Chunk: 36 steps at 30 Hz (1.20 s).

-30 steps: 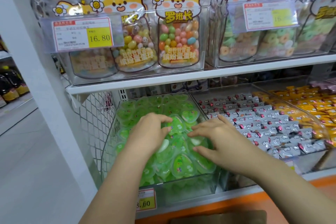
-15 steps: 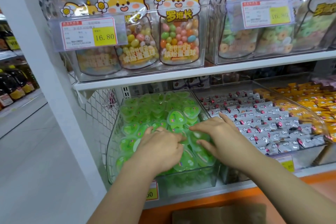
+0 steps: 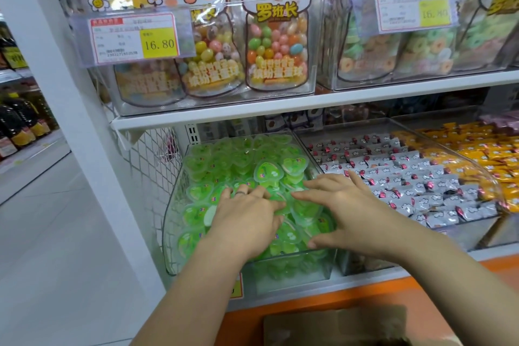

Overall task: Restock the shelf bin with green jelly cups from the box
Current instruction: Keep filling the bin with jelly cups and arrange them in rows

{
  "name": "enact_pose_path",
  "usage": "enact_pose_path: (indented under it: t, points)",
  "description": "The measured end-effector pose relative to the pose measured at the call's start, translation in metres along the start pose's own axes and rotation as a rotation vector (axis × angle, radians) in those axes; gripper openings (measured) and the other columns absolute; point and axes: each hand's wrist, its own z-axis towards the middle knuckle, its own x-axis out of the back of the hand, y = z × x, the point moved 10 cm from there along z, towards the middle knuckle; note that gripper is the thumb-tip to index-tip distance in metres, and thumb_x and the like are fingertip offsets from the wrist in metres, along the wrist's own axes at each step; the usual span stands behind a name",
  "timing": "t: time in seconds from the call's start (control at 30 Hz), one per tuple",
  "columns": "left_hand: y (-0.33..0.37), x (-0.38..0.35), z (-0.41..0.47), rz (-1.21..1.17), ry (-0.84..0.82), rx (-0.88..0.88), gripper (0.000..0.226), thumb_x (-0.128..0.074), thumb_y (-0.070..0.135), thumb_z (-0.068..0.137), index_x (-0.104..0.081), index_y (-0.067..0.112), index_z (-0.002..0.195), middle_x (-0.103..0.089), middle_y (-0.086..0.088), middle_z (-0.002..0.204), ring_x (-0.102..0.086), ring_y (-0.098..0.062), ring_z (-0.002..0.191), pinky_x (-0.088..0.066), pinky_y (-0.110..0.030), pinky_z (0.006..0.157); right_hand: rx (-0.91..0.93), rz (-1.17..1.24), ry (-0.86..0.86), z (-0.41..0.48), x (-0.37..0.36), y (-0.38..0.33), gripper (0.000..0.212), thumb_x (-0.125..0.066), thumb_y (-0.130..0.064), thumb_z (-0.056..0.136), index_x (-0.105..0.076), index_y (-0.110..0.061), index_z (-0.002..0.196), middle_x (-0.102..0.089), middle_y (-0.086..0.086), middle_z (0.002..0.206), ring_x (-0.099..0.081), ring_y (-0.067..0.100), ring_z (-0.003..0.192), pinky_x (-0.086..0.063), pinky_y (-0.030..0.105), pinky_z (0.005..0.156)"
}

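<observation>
Both hands flat on green jelly cups (image 3: 265,171) in the shelf bin (image 3: 174,205). Left hand (image 3: 247,213) fingers straight, slightly spread, pressing. Right hand (image 3: 345,211) fingers splayed wide, gripping nothing.

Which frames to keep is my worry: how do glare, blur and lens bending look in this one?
Head view: even light, no hard shadows; glare hazes the right price tag, the left price tag reads clearly; left hand, right hand and jelly cups are sharp; the box at the bottom is blurred; the wide lens tilts the white post.
</observation>
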Motion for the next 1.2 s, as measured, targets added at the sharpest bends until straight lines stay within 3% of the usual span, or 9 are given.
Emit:
enact_pose_path:
  t: [0.17,0.23,0.33,0.43,0.57,0.73,0.93,1.2]
  points:
    - [0.001,0.004,-0.001,0.018,0.089,-0.003,0.041,-0.032,0.05,0.097,-0.039,0.044,0.137,-0.039,0.008,0.142,-0.031,-0.021,0.131,-0.02,-0.044,0.109,0.002,0.013,0.021,-0.003,0.002,-0.002,0.077,-0.064,-0.056,0.075,-0.025,-0.047,0.141,-0.022,-0.016,0.15,-0.008,0.006,0.14,0.005,0.045,0.116]
    - [0.002,0.005,-0.003,0.027,0.116,-0.009,0.041,-0.031,0.05,0.097,-0.039,0.044,0.136,-0.039,0.008,0.141,-0.032,-0.02,0.13,-0.02,-0.044,0.109,0.027,0.007,0.071,-0.005,0.011,-0.008,0.067,-0.065,-0.056,0.075,-0.037,-0.046,0.135,-0.027,-0.015,0.146,-0.012,0.006,0.138,0.006,0.045,0.115]
    - [0.002,0.007,-0.005,0.035,0.152,-0.019,0.039,-0.031,0.049,0.097,-0.041,0.045,0.135,-0.04,0.008,0.139,-0.033,-0.02,0.129,-0.02,-0.043,0.109,0.165,-0.058,0.285,-0.012,0.026,-0.028,0.039,-0.07,-0.058,0.062,-0.069,-0.042,0.097,-0.055,-0.007,0.117,-0.045,0.018,0.121,-0.014,0.057,0.11]
    - [0.002,0.007,-0.005,0.019,0.154,-0.016,0.039,-0.031,0.049,0.097,-0.041,0.044,0.135,-0.04,0.009,0.14,-0.032,-0.02,0.129,-0.02,-0.043,0.109,0.17,-0.133,0.32,-0.012,0.01,-0.034,0.029,-0.075,-0.057,0.052,-0.072,-0.039,0.074,-0.063,-0.004,0.104,-0.057,0.024,0.107,-0.027,0.061,0.101]
    - [0.003,0.007,-0.005,0.011,0.138,-0.02,0.039,-0.031,0.048,0.097,-0.041,0.044,0.135,-0.04,0.008,0.141,-0.032,-0.02,0.13,-0.02,-0.043,0.109,0.191,-0.168,0.319,-0.009,-0.003,-0.037,0.028,-0.086,-0.046,0.047,-0.072,-0.038,0.07,-0.064,-0.003,0.111,-0.056,0.028,0.113,-0.027,0.065,0.1]
    - [0.0,0.004,-0.005,-0.039,0.019,-0.04,0.043,-0.036,0.055,0.094,-0.042,0.044,0.135,-0.038,0.013,0.143,-0.029,-0.019,0.134,-0.015,-0.047,0.114,0.237,-0.174,0.388,-0.013,0.002,-0.04,0.017,-0.082,-0.034,0.053,-0.071,-0.034,0.067,-0.064,-0.005,0.111,-0.048,0.027,0.117,-0.021,0.06,0.108]
    - [-0.001,-0.003,-0.015,-0.049,-0.186,-0.058,0.067,-0.051,0.066,0.08,-0.036,0.041,0.14,-0.028,0.016,0.151,-0.014,-0.014,0.142,-0.004,-0.052,0.113,0.291,-0.235,0.45,-0.019,0.004,-0.05,0.006,-0.074,-0.033,0.06,-0.07,-0.03,0.063,-0.064,-0.004,0.109,-0.042,0.025,0.119,-0.017,0.057,0.107]
    - [0.002,-0.008,-0.014,0.006,-0.168,-0.067,0.066,-0.043,0.064,0.085,-0.026,0.042,0.144,-0.024,0.015,0.153,-0.009,-0.022,0.144,-0.003,-0.058,0.112,0.275,-0.258,0.423,-0.013,-0.003,-0.042,0.019,-0.083,-0.037,0.054,-0.072,-0.032,0.069,-0.066,-0.005,0.105,-0.046,0.023,0.114,-0.021,0.058,0.105]
